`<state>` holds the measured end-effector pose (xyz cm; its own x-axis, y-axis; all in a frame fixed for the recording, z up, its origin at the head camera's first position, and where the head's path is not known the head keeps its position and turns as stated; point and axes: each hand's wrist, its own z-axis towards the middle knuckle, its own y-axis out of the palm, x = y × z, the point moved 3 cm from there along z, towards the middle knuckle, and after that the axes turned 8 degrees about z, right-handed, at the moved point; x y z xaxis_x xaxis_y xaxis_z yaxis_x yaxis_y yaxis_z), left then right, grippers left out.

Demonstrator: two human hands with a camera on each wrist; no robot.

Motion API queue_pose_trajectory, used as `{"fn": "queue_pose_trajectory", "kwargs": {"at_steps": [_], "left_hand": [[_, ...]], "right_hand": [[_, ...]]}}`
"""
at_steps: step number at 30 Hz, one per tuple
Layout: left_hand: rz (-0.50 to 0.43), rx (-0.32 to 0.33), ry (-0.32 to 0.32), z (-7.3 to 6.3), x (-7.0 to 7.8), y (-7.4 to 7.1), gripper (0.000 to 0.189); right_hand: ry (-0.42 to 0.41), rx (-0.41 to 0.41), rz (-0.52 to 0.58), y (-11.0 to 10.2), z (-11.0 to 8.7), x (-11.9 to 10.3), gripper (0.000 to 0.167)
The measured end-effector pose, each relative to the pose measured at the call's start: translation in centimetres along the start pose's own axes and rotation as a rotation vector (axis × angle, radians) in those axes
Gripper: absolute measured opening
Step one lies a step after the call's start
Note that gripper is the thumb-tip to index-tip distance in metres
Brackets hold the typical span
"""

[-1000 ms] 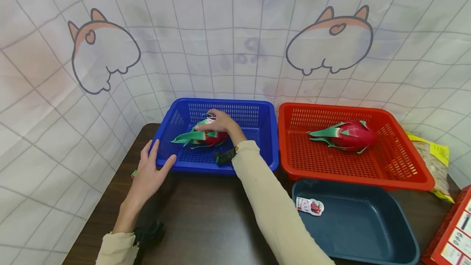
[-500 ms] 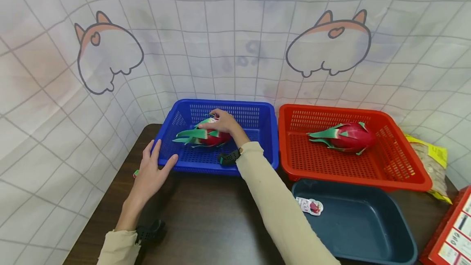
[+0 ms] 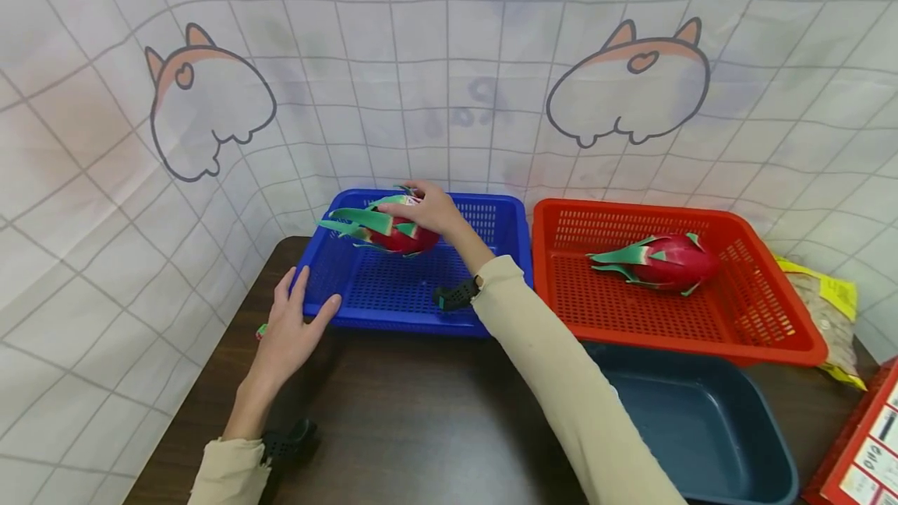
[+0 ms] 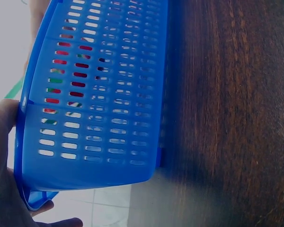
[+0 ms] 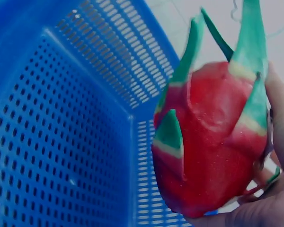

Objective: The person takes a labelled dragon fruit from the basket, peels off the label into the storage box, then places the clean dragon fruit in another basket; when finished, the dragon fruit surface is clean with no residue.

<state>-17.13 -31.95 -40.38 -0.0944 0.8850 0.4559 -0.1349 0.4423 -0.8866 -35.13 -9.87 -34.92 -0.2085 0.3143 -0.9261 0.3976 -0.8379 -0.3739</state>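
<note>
My right hand [image 3: 431, 213] grips a red dragon fruit [image 3: 403, 240] with long green scales, lifted inside the blue basket [image 3: 407, 324] near its back left. In the right wrist view the dragon fruit [image 5: 208, 146] hangs above the basket floor [image 5: 61, 137], thumb and fingers along one side of it. A white label [image 3: 408, 199] partly shows beside the fingers. At the basket's front left corner, my left hand [image 3: 288, 333] holds the rim. The left wrist view has the thumb [image 4: 7, 113] over the rim and the fingertips [image 4: 68, 222] beyond the corner.
To the right stands a red basket [image 3: 673, 340] holding another dragon fruit [image 3: 680, 263]. A dark tray [image 3: 708, 419] lies in front, partly behind the right sleeve [image 3: 554, 380]. A yellow-topped bag [image 3: 835, 318] and a red box [image 3: 866, 443] sit at far right. White gridded cloth [image 3: 449, 61] hangs behind.
My right hand has raised the dragon fruit from the blue basket's floor, up and slightly toward the back. The left hand stays at the corner. The right sleeve now covers the dark tray's left part.
</note>
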Motion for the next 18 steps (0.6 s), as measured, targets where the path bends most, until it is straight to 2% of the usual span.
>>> {"fn": "queue_pose_trajectory", "kwargs": {"at_steps": [5, 10, 18], "left_hand": [[0.007, -0.001, -0.008, -0.1, 0.0, 0.0, 0.09], [0.012, 0.002, -0.012, -0.1, 0.0, 0.0, 0.09], [0.015, -0.001, -0.011, 0.2, -0.1, 0.1, 0.089]], "right_hand": [[-0.039, 0.049, -0.038, -0.5, -1.4, -1.7, 0.072], [-0.072, 0.084, -0.096, -0.6, -3.9, -3.0, 0.072], [-0.102, 0.027, -0.148, -1.6, -9.9, -5.0, 0.071]]}}
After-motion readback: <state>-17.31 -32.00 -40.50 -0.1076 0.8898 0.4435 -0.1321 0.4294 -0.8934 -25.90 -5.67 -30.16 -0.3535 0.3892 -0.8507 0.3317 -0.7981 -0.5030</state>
